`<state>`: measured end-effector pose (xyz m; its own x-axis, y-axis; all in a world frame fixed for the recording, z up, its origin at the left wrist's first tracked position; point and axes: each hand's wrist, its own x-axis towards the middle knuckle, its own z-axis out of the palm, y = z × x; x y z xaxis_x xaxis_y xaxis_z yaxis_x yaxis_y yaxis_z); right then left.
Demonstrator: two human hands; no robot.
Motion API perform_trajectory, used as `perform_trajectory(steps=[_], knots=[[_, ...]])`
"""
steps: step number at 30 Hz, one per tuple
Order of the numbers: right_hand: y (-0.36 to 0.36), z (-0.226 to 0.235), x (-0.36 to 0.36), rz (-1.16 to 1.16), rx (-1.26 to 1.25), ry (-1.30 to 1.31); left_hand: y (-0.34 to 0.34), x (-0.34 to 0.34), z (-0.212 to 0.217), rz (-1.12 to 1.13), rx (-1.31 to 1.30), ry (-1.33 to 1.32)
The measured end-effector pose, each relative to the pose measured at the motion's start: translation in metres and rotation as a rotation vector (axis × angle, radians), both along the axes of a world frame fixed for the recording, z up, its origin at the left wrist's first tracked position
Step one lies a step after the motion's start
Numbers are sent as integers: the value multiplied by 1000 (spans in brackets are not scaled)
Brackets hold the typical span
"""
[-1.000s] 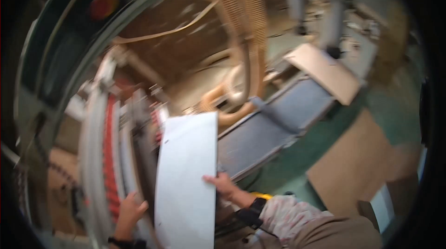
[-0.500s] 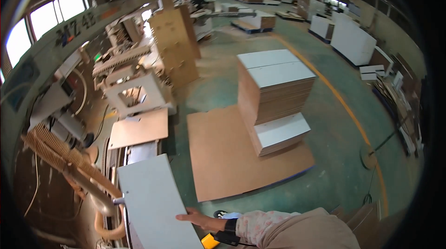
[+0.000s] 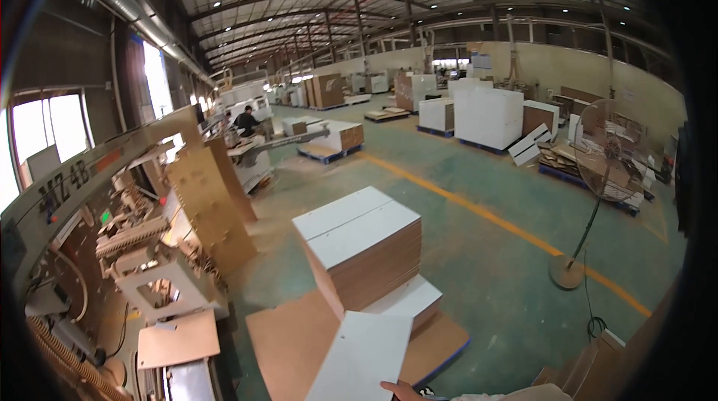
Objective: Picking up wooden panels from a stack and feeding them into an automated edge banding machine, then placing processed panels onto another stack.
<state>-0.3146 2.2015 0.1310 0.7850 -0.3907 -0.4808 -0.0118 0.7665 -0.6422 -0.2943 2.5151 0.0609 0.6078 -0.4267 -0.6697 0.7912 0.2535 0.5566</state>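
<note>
Dead ahead of the board (image 3: pixel 360 356) in the right hand (image 3: pixel 404 392), the tall stack (image 3: pixel 378 263) blocks the way, the low stack (image 3: pixel 413 298) jutting out at its right. Over the tops, though, the air is open! On the left, the machine (image 3: pixel 196 292) closes that side, leaving just a strip of floor beside the brown sheet (image 3: pixel 288 341). Rightward, green floor (image 3: pixel 497 304) opens wide, right up to the fan (image 3: pixel 566 272) and its cord (image 3: pixel 596 326).

White flat panel (image 3: pixel 363 360), dark mark (image 3: pixel 342 337) near far left corner; held aslant, lower end cropped.
</note>
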Motion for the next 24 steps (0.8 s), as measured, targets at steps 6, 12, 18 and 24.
perform_trajectory(steps=[6, 12, 18, 24], knots=[[-155, -227, -17, -128, -279, 53, -172, 58, -81, -108, 463, -241], [-293, -219, 29, -478, 287, 145, -373, 146, -81, -329, 745, -438], [-384, -324, 79, -271, 42, 58, -445, 236, -268, -154, 647, -416], [-425, -383, 111, -497, 421, 186, -520, 276, -293, -278, 719, -637]])
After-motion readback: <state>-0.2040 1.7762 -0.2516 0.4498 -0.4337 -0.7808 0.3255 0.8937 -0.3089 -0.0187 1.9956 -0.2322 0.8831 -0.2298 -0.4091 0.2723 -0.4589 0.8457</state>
